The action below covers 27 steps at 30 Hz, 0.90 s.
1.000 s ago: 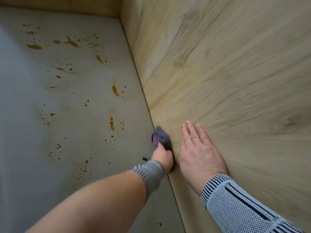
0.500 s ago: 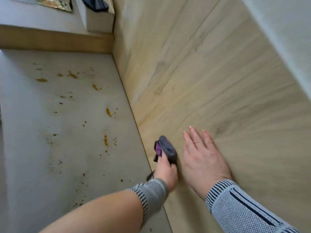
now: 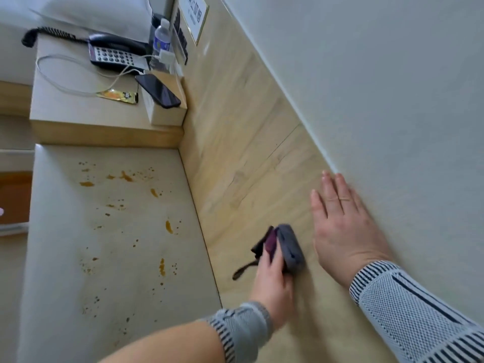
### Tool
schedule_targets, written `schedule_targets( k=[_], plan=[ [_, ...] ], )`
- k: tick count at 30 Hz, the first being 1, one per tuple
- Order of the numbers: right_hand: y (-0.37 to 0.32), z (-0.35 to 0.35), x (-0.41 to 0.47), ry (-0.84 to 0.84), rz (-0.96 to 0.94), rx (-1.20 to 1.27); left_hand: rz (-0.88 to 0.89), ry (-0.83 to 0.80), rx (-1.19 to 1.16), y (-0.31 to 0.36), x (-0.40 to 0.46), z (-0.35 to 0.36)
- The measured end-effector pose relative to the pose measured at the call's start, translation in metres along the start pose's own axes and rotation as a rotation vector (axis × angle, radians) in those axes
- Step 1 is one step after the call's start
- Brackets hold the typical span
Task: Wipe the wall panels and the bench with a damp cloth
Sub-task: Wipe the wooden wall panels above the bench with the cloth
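Note:
My left hand presses a folded grey and purple cloth against the pale wooden wall panel, low down near where it meets the bench. A dark loop hangs from the cloth. Flat on the panel just right of the cloth lies my right hand, fingers spread and pointing up to the panel's top edge. The grey bench stretches to the left, dotted with orange-brown stains.
A wooden side table at the bench's far end carries a desk telephone, a mobile phone on a small box, a charging cable, a yellow sachet and a water bottle. White wall rises above the panel.
The cloth and my left hand have slid up the panel, away from the bench edge. My right hand has shifted higher on the panel. The view has tilted up, revealing the side table.

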State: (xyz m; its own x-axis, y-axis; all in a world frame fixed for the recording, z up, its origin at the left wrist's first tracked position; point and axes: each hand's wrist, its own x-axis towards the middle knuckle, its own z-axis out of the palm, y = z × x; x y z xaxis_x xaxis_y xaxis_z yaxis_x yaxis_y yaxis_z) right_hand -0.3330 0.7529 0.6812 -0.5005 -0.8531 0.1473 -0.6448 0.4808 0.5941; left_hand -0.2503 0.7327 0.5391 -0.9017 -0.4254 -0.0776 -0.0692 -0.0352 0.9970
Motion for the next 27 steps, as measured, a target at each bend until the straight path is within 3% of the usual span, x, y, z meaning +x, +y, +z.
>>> schedule_targets(
  k=[3, 9, 12, 14, 18, 21, 24, 27],
  plan=[
    [0.0, 0.004, 0.001, 0.051, 0.01, 0.014, 0.083, 0.03, 0.084, 0.011, 0.018, -0.006],
    [-0.003, 0.01, 0.002, 0.109, 0.017, 0.016, 0.054, 0.193, 0.066, 0.039, 0.091, -0.035],
    [-0.002, 0.01, 0.002, 0.117, 0.018, 0.03, 0.188, 0.08, 0.044, 0.031, 0.044, -0.02],
    [-0.002, 0.011, 0.001, 0.117, 0.021, 0.033, 0.216, 0.024, 0.156, 0.027, 0.031, -0.019],
    [-0.001, 0.015, 0.002, 0.147, 0.025, 0.011, 0.22, 0.138, 0.366, 0.059, 0.093, -0.051],
    [-0.002, 0.013, 0.002, 0.162, 0.021, 0.028, 0.179, 0.183, 0.261, 0.079, 0.123, -0.065],
    [-0.003, 0.01, 0.001, 0.159, 0.039, 0.033, 0.191, 0.088, 0.134, 0.072, 0.088, -0.049],
    [-0.003, 0.009, 0.002, 0.129, 0.06, 0.041, 0.206, -0.006, 0.18, 0.063, 0.061, -0.044]
  ],
)
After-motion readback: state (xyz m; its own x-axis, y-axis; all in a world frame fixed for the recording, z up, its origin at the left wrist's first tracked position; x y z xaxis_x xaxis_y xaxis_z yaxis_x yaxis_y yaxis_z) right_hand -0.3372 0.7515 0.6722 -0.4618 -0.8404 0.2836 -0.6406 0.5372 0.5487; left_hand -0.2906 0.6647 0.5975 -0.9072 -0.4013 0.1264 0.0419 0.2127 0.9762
